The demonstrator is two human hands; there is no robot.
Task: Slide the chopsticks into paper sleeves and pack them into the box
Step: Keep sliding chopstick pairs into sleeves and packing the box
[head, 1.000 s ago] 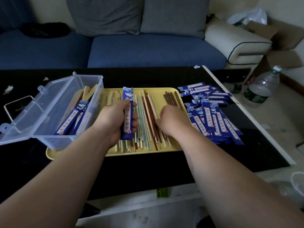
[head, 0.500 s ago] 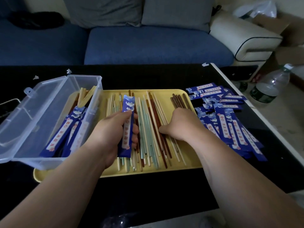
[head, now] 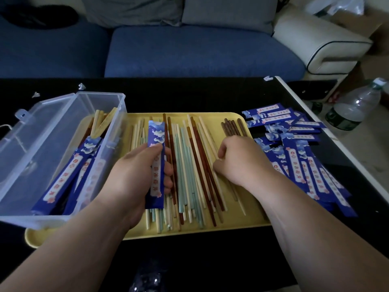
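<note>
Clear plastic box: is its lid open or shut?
Open. The lid lies swung back leftward off the box, sleeved chopsticks showing inside.

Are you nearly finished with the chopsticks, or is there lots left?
Not nearly. A few sleeved pairs lie in the clear box. The left hand grips one blue sleeve; the right hand touches the loose chopsticks on the yellow tray. Many chopsticks and a pile of sleeves remain.

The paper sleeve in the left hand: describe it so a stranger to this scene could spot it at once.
Find the yellow tray of loose chopsticks on the black table. Over its left half, the left hand grips one blue paper sleeve lengthwise. It is the only sleeve in a hand; the rest lie in the clear box or piled to the right.
</note>
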